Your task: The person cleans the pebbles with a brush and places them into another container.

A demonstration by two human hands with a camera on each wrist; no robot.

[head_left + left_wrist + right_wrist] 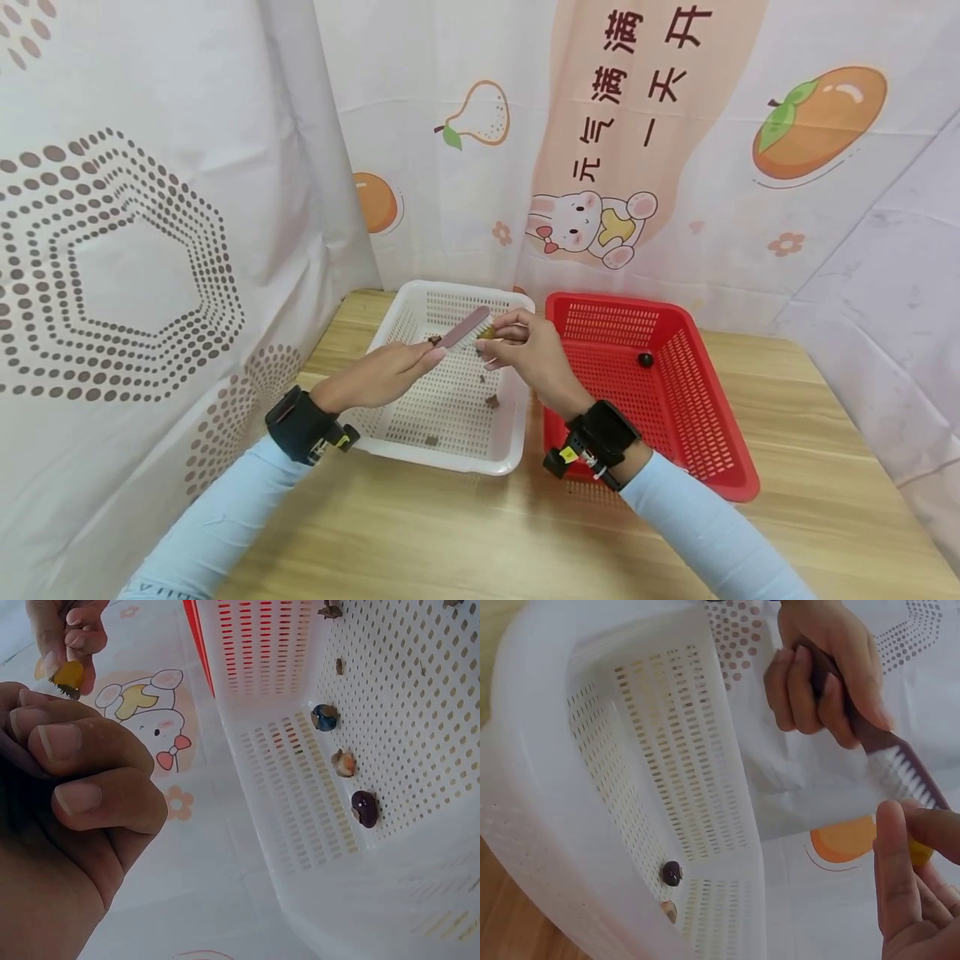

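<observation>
A brush (465, 327) with a dull purple handle and white bristles is gripped in my left hand (378, 377), fingers curled round the handle. My right hand (538, 357) pinches a small, smooth yellow piece (70, 673) between thumb and fingers. Dark, rough dirt clings to one side of it in the left wrist view. The bristles (907, 780) are right at the yellow piece, over the white basket (450, 461). Inside that basket lie a blue piece (325, 718), an orange-white piece (343, 763) and a dark purple piece (365, 808), each with brown bits stuck on.
Brown crumbs and clumps (492, 401) are scattered over the white basket's floor. Beside it on the right stands a red basket (720, 400) holding a dark round piece (645, 360). Both rest on a wooden table (450, 533) in front of a printed curtain (420, 208).
</observation>
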